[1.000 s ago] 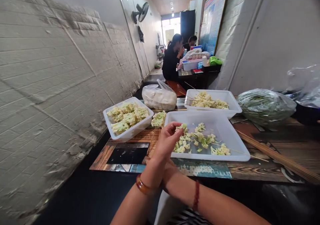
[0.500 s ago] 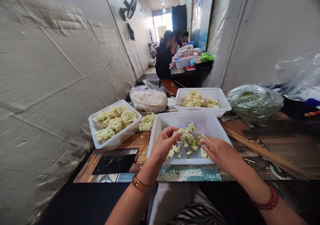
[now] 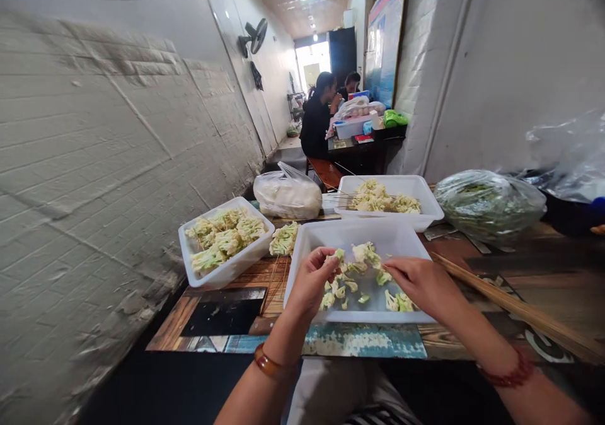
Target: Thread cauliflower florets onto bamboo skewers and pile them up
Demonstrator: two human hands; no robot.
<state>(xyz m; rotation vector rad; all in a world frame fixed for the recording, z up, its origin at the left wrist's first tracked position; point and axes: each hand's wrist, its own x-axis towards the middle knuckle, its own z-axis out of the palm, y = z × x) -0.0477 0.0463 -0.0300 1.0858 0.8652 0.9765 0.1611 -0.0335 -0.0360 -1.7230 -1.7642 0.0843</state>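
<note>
My left hand [image 3: 316, 280] is closed in a pinch on a small cauliflower floret [image 3: 339, 255], above the near white tub [image 3: 326, 316]. My right hand [image 3: 423, 283] is also closed, thumb and fingertips pressed together over the tub's right half. What it pinches, if anything, I cannot make out; a pale green floret [image 3: 383, 278] shows just below its fingertips. Loose cauliflower pieces [image 3: 366, 254] lie on the tub's bottom between and below the hands.
A left tub [image 3: 208, 280] and a back tub [image 3: 428, 214] hold skewered cauliflower. One cauliflower skewer [image 3: 283, 239] lies between tubs, near a cleaver [image 3: 262, 326]. Bamboo sticks [image 3: 510, 302], a white plastic bag [image 3: 288, 192] and a bag of greens [image 3: 489, 204] surround them. Two people [image 3: 316, 122] sit behind.
My right hand has gone from loosely bent fingers among the florets to a pinch. Florets inside the tub have shifted. My left hand still holds its floret; the view has tilted up slightly.
</note>
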